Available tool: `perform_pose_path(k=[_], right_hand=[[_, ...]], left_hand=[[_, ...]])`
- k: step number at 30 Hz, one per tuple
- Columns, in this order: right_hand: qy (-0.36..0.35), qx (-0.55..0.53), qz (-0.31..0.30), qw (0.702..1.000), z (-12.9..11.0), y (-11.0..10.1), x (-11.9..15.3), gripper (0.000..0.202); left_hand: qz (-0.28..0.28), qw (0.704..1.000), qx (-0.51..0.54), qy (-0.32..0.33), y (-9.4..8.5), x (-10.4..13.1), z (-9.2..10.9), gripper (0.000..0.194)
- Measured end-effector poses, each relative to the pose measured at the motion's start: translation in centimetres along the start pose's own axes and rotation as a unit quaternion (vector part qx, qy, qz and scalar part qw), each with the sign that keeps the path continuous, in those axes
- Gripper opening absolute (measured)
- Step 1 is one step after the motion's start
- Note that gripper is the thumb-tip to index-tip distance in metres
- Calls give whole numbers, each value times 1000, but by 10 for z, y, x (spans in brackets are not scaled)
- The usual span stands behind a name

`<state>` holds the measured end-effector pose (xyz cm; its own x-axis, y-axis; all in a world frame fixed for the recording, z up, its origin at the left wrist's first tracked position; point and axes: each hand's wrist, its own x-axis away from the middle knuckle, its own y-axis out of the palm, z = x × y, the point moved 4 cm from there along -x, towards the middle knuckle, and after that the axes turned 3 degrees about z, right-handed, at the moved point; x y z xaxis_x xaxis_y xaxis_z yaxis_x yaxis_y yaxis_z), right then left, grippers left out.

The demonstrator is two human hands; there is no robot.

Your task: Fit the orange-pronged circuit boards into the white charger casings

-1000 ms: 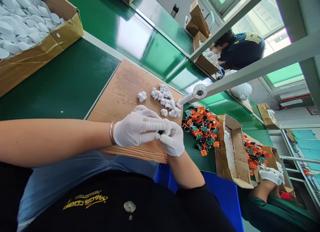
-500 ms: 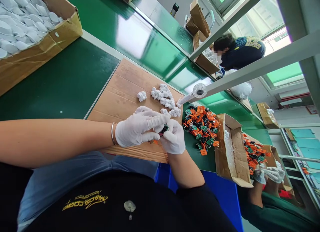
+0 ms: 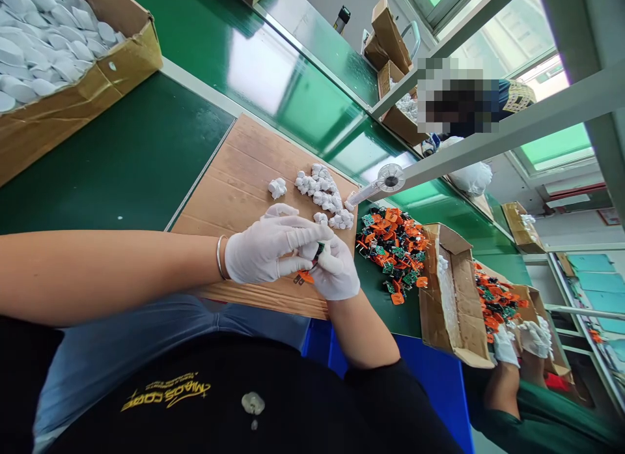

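Note:
Both my hands wear white gloves and meet over the cardboard sheet (image 3: 234, 174). The fingers of my left hand (image 3: 273, 249) are closed around a small rounded white plastic part (image 3: 307, 251), mostly covered by the glove. Against it, my right hand (image 3: 338, 270) pinches a small green circuit board (image 3: 319, 249). Below the fingers an orange plug plate (image 3: 306, 277) with metal prongs sticks out; whether it is joined to the board is hidden. Just beyond my hands, white plastic pieces (image 3: 325, 193) lie grouped on the cardboard, one white piece (image 3: 277, 188) apart from them.
Right of the cardboard lies a heap of orange plates with circuit boards (image 3: 395, 245), beside an open carton (image 3: 454, 304). A carton of white covers (image 3: 81, 96) stands at left. A metal post (image 3: 439, 161) slants over the bench. A co-worker's gloved hands (image 3: 517, 343) work at far right.
My fingers have shifted slightly around the parts, and more of the orange plate and its prongs now shows. The co-worker's hands at right have moved apart; the person at the back leans differently.

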<state>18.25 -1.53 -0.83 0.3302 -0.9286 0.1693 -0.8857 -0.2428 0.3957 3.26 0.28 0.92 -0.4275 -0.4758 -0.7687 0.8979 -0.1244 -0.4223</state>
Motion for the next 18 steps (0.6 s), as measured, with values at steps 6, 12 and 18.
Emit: perform_pose_path(k=[6,12,18], right_hand=[[19,45,-24,999,0,3,-1,32],[65,150,-90,982,0,2,0,20],[31,198,-149,968,-4,1,-2,26]], left_hand=[[53,996,-67,-7,-2,2,-2,42],[-5,998,-62,10,0,-2,-5,35],[-60,998,-9,25,4,1,-6,13]])
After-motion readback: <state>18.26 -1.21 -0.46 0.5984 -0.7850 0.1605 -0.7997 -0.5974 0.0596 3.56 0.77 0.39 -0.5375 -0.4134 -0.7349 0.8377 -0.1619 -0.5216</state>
